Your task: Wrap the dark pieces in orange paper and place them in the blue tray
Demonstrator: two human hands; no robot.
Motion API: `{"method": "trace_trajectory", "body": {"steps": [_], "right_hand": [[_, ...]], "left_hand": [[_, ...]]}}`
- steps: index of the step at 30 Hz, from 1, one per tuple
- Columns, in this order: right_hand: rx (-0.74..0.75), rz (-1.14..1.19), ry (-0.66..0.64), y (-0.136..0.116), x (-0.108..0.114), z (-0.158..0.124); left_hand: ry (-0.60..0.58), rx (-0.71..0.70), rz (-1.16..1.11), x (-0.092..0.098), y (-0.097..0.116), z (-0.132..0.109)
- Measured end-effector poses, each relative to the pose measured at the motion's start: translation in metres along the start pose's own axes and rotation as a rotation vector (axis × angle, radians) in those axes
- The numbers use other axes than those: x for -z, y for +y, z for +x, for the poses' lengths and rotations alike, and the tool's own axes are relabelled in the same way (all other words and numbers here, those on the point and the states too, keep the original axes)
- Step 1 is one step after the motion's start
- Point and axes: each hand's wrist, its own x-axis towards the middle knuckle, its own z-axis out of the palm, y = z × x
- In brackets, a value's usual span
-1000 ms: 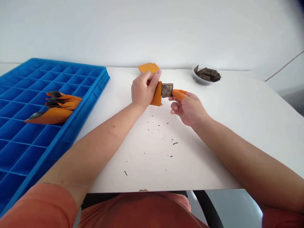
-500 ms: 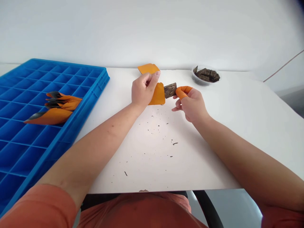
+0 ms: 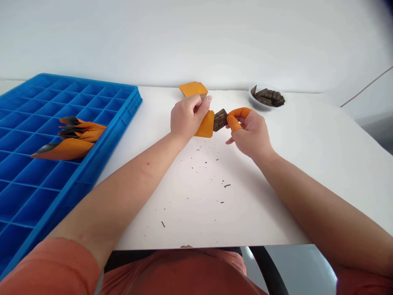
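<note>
My left hand [image 3: 188,116] is closed on an orange pouch [image 3: 205,126], gripping it between thumb and fingers just above the table. My right hand [image 3: 247,127] has orange covers on its thumb and index finger. Those two fingertips pinch the right end of a dark brown, flat, rough-textured piece [image 3: 220,120]. The piece's left end meets the pouch's right edge; I cannot tell whether any of it is inside. Just beyond my left hand lies more orange pouch material [image 3: 193,89], partly hidden by the hand.
A blue compartment tray [image 3: 121,88] stands on the left, with several orange pouches with dark insides [image 3: 66,149] lying in it. At the back right is a clear round bowl [image 3: 260,105] of similar brown pieces [image 3: 270,97]. Dark crumbs [image 3: 226,186] dot the white table [image 3: 190,221].
The brown piece has tilted, its left end dropping lower against the pouch's edge. My right hand has shifted slightly to the right; the left hand has barely moved.
</note>
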Motion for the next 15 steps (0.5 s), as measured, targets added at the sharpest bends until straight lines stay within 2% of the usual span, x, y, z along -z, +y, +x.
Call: {"method": "trace_trajectory", "body": {"steps": [6, 10, 15], "right_hand": [[0.015, -0.049, 0.042, -0.0016, 0.0036, -0.0002], [0.029, -0.052, 0.057, -0.0057, 0.0065, -0.001], [-0.026, -0.048, 0.06, -0.0066, 0.0063, 0.0001]], "left_hand": [[-0.001, -0.022, 0.045, -0.0009, 0.0025, -0.0012], [0.014, 0.047, -0.003, -0.0002, -0.0012, -0.0004], [0.037, 0.139, -0.103, 0.0012, -0.0056, 0.0011]]}}
